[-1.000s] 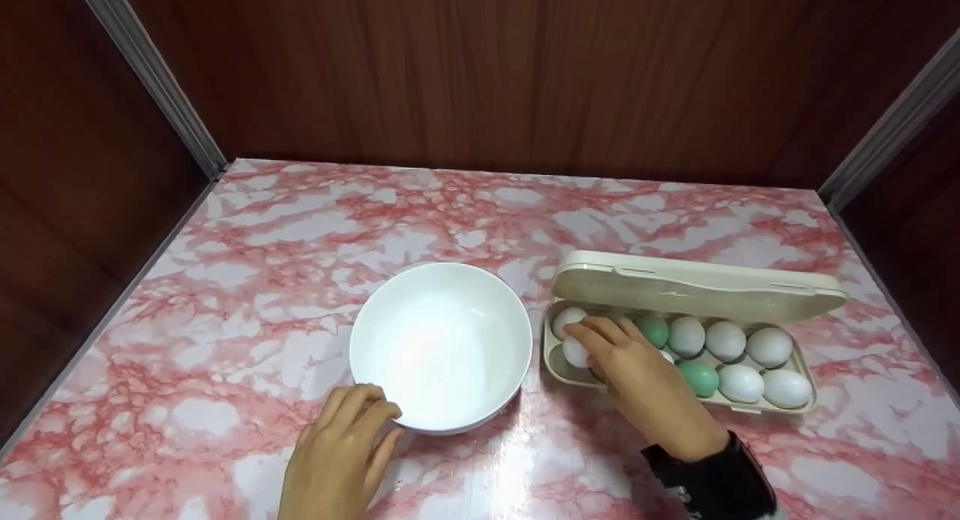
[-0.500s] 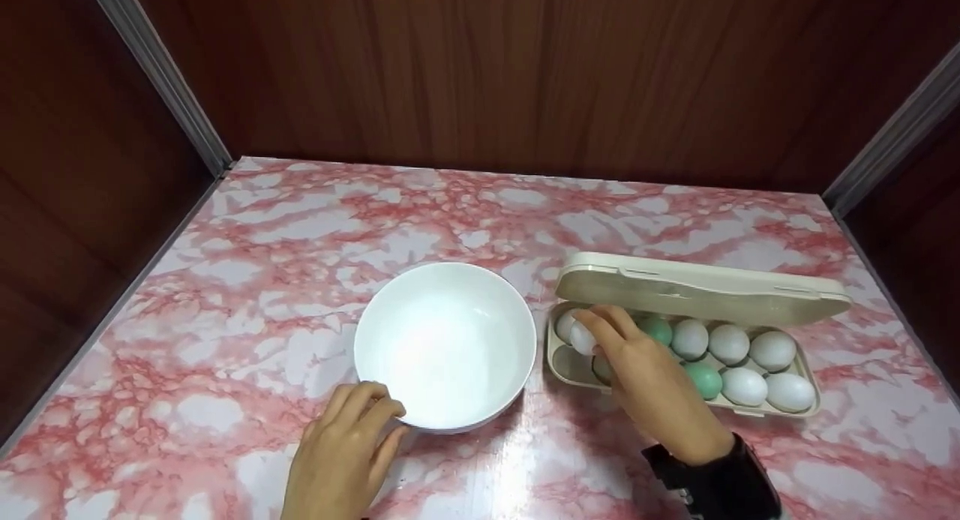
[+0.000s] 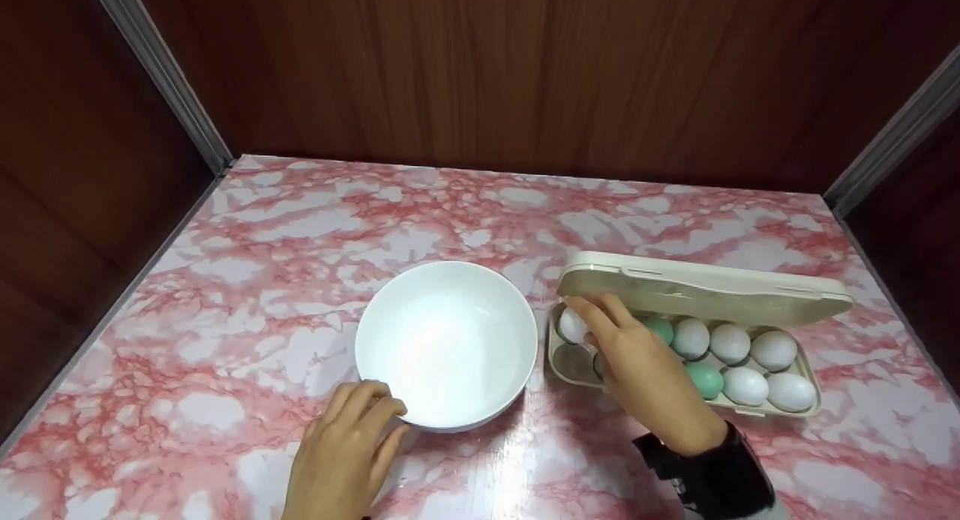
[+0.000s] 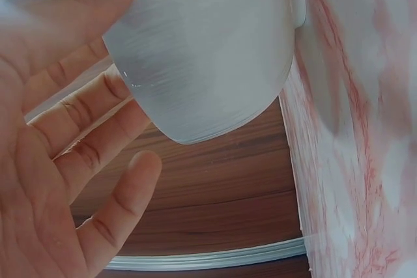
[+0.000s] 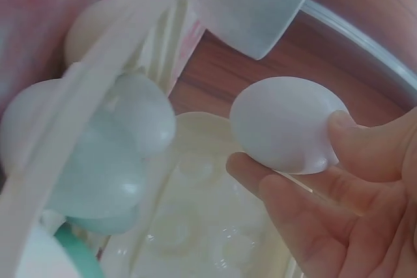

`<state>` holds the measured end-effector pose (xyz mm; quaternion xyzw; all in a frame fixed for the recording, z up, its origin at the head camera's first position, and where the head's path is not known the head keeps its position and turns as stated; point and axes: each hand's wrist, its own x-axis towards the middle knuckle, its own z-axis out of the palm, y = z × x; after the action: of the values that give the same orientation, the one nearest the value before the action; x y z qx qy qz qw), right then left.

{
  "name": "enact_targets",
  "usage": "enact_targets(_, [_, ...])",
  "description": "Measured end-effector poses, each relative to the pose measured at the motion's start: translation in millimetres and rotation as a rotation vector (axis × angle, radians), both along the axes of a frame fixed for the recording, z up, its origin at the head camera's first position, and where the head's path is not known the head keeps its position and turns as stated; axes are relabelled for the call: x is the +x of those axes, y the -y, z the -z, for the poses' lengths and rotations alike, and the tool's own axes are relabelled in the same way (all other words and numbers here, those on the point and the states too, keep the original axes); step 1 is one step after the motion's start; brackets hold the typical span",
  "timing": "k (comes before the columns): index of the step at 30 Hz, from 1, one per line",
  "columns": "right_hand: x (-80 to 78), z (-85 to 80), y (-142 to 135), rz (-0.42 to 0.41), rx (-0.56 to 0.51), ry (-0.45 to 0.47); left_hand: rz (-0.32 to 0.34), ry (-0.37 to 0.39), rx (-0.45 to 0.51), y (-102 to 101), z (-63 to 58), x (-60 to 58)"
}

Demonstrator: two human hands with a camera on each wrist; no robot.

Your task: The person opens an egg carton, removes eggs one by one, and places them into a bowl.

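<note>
Your right grip pinches a white egg between thumb and fingers, at the far left end of the carton; releasing it is, as far as you can judge, not yet done. Your left grip holds the near left rim of the white bowl. To the right, the carton's lid already stands up, and other white eggs and two green eggs sit in their places

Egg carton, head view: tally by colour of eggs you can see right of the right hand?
White eggs: 5
Green eggs: 2
Total: 7 in sight there; the right hand may hide others.
</note>
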<state>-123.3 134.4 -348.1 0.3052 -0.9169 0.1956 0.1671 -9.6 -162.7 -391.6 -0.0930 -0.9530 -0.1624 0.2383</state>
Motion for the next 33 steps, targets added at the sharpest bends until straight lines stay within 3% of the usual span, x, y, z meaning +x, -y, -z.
enact_targets(16, [-7.3, -16.2, 20, -0.098, -0.004, -0.027, -0.022, 0.011, -0.022, -2, 0.4, 1.1])
enact_targets(33, [-17.2, -30.1, 60, -0.192, 0.017, 0.045, -0.028, 0.003, -0.016, -4, -0.2, 3.3])
